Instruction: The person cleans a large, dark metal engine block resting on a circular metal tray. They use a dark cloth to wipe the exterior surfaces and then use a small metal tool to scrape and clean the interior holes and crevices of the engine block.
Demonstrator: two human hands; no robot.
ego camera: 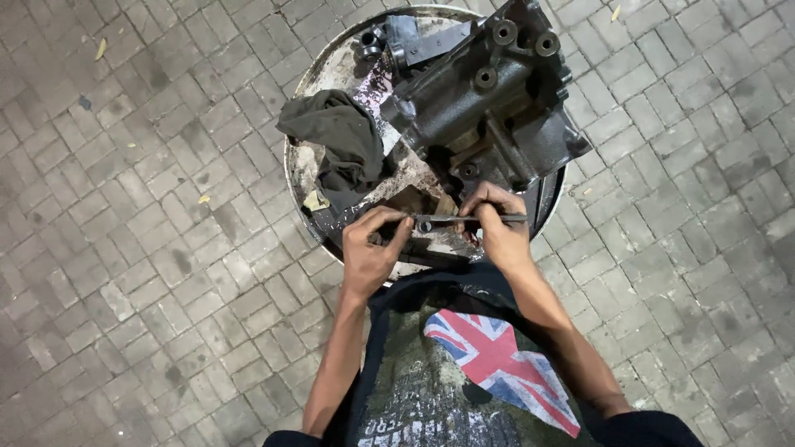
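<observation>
A thin metal rod-like tool [464, 220] lies level between both hands over the near rim of a round drum top [331, 74]. My left hand [371, 247] pinches its left end with fingertips. My right hand [497, 225] is closed around its right half, and the tip pokes out past the fist. Just beyond the hands rests a large dark cast-metal housing [489, 99] with several round bolt holes, tilted on the drum.
A dark crumpled rag [341, 141] lies on the drum's left side. Smaller metal parts [397, 41] sit at the far edge. Grey paving bricks [149, 248] surround the drum, with a few scattered leaves.
</observation>
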